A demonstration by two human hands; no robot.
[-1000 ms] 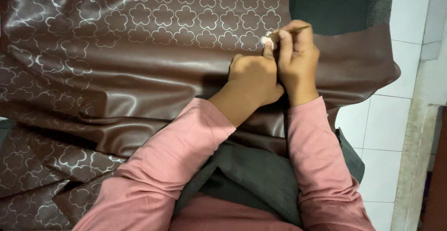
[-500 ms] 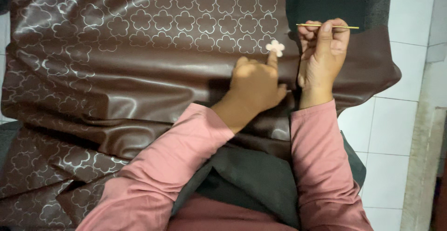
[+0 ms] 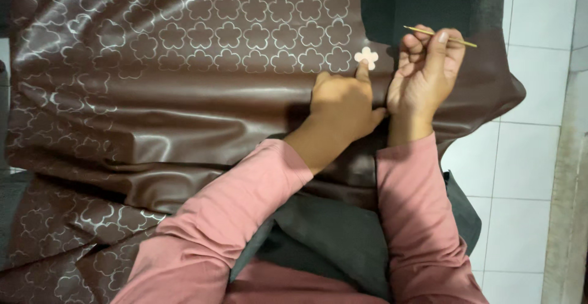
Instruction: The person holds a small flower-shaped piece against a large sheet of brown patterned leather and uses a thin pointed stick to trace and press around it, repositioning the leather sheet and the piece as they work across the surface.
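Open, flat brown leather sheet [image 3: 184, 108] leftward; bunched folds [image 3: 92, 218] lower left; white tiled floor [image 3: 527, 157] free rightward.
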